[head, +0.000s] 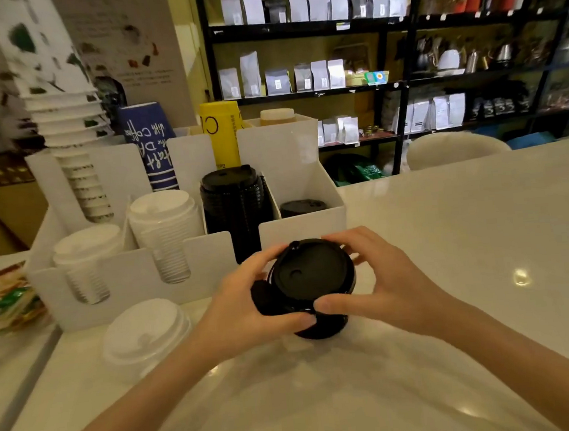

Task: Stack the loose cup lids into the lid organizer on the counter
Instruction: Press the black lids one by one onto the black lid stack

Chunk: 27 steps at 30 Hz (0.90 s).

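while both hands (pixel 250 307) (pixel 382 286) clasp black lids (pixel 311 278), the organizer (pixel 301 227) stands just behind.

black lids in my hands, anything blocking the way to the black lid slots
Nothing visible does. Both hands, left hand and right hand, hold the black lids just before the organizer; only its low front wall lies ahead.

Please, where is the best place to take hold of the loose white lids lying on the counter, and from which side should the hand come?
Grip the stack of white lids by its outer rim, fingers on opposite sides, coming from above. The domed top faces up and probably offers little to pinch. The white organizer stands close behind, so the front and right sides look freer. Both hands now hold black lids.
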Each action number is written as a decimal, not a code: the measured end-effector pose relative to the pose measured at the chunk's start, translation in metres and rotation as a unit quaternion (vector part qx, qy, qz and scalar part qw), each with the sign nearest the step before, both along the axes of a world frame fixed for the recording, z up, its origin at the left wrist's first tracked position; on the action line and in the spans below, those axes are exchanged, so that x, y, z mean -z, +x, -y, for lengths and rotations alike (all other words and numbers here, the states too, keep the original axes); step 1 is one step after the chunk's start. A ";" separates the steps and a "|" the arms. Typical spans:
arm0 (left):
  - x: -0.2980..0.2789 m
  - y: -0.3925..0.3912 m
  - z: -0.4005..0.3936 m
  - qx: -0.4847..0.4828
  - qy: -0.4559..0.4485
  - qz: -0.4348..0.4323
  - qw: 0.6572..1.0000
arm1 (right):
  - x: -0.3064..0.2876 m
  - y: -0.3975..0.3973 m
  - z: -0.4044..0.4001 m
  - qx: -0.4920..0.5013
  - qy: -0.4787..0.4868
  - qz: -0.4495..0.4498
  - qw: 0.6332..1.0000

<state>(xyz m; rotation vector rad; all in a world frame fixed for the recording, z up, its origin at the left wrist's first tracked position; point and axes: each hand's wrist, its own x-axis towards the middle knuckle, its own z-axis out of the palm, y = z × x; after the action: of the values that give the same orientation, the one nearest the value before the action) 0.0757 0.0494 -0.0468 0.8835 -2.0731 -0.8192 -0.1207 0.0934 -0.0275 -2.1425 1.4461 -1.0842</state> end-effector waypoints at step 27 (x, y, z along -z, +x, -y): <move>-0.086 0.044 0.109 -0.097 -0.017 -0.188 0.977 | -0.037 0.060 0.132 -0.013 -0.090 0.132 0.987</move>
<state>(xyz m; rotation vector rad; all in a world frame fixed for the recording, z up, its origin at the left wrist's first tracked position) 0.1201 -0.0595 0.0391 0.8240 -1.6411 -0.7752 -0.0610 -0.0386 0.0098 -2.0323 1.2367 -1.4756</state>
